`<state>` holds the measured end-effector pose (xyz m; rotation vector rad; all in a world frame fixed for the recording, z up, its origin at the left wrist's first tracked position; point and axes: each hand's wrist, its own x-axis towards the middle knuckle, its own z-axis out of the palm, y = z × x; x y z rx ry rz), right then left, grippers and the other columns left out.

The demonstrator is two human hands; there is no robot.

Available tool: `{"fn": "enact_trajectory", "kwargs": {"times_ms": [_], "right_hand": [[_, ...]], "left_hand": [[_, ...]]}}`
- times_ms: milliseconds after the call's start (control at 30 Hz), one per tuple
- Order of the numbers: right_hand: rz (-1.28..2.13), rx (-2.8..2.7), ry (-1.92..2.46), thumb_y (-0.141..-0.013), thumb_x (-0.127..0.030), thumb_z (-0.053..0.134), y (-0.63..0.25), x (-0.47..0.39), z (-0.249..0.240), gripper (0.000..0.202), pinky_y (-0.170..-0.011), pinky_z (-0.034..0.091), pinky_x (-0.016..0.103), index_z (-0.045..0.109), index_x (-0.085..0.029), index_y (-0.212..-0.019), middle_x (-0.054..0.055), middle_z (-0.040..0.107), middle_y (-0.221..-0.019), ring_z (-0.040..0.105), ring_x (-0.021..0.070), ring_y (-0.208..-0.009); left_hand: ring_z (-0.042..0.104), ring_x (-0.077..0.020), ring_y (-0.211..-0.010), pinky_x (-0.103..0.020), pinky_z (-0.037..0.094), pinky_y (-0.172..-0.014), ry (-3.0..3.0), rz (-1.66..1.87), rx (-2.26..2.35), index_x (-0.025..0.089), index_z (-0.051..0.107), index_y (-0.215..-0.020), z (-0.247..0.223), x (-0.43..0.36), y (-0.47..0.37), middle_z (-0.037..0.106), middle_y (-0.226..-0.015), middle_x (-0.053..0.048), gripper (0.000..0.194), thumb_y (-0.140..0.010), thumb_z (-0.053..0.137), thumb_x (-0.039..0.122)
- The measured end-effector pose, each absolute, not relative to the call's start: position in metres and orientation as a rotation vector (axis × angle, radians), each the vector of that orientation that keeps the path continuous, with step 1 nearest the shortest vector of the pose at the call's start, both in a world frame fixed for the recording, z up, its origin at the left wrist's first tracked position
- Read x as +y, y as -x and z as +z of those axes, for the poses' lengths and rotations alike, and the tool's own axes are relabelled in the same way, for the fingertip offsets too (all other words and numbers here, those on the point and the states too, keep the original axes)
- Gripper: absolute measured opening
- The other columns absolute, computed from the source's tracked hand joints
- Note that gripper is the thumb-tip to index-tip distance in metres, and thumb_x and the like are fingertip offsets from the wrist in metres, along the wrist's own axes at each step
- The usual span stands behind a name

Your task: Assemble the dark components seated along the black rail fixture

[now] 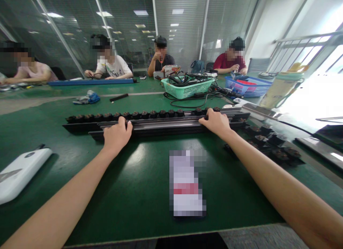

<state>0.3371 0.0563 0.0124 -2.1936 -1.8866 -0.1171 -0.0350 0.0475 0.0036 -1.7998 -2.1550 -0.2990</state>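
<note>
A long black metal rail (166,126) with a shiny top lies across the table in front of me. My left hand (117,135) is closed around it near its left end, thumb on the near side. Toward the right end, my right hand (215,123) grips the same rail with fingers over the top edge. Right behind it stands another long black rail (80,126), and a row of small black round parts with coppery tops (144,115) runs along it. The undersides of my fingers are hidden.
A phone (184,184), blurred out, lies near me. More black round parts (280,154) sit at right. A white device (24,174) is at left. Farther back are a green basket (187,88) of cables and a blue basket (249,86). Several people sit across the table.
</note>
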Motion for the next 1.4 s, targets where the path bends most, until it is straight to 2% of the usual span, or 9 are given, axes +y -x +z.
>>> {"fn": "enact_trajectory", "kwargs": {"times_ms": [167, 967, 1200, 1400], "right_hand": [[-0.121, -1.883, 2.192, -0.091, -0.045, 0.048, -0.337, 0.056, 0.012, 0.040, -0.084, 0.044, 0.040, 0.059, -0.015, -0.115, 0.018, 0.075, -0.106, 0.070, 0.0347, -0.101], [-0.157, -1.893, 2.214, -0.093, -0.045, 0.047, -0.336, 0.055, 0.013, 0.041, -0.093, 0.042, 0.044, 0.059, -0.012, -0.114, 0.020, 0.074, -0.106, 0.069, 0.0350, -0.104], [0.051, -1.866, 2.201, -0.088, -0.052, 0.056, -0.351, 0.068, 0.010, 0.048, -0.083, 0.047, 0.040, 0.055, -0.015, -0.118, 0.020, 0.072, -0.114, 0.068, 0.0371, -0.105], [0.036, -2.099, 2.015, -0.095, -0.040, 0.054, -0.363, 0.076, 0.008, 0.034, -0.077, 0.045, 0.032, 0.052, -0.014, -0.117, 0.019, 0.074, -0.103, 0.069, 0.0313, -0.097]], "left_hand": [[0.072, -0.0363, -0.095, -0.044, 0.046, -0.089, 1.807, -0.295, -2.159, 0.010, 0.056, -0.130, 0.003, 0.048, 0.036, 0.076, -0.095, -0.020, 0.061, -0.100, 0.020, 0.047], [0.072, -0.0366, -0.095, -0.044, 0.047, -0.087, 1.785, -0.261, -2.155, 0.011, 0.056, -0.128, 0.003, 0.049, 0.035, 0.076, -0.096, -0.020, 0.058, -0.100, 0.020, 0.047], [0.072, -0.0353, -0.095, -0.043, 0.045, -0.088, 1.785, -0.265, -2.160, 0.010, 0.056, -0.128, 0.004, 0.047, 0.035, 0.076, -0.096, -0.020, 0.059, -0.100, 0.019, 0.047], [0.072, -0.0365, -0.093, -0.044, 0.045, -0.087, 1.807, -0.292, -2.144, 0.010, 0.057, -0.128, 0.003, 0.049, 0.037, 0.076, -0.093, -0.019, 0.061, -0.099, 0.019, 0.047]]}}
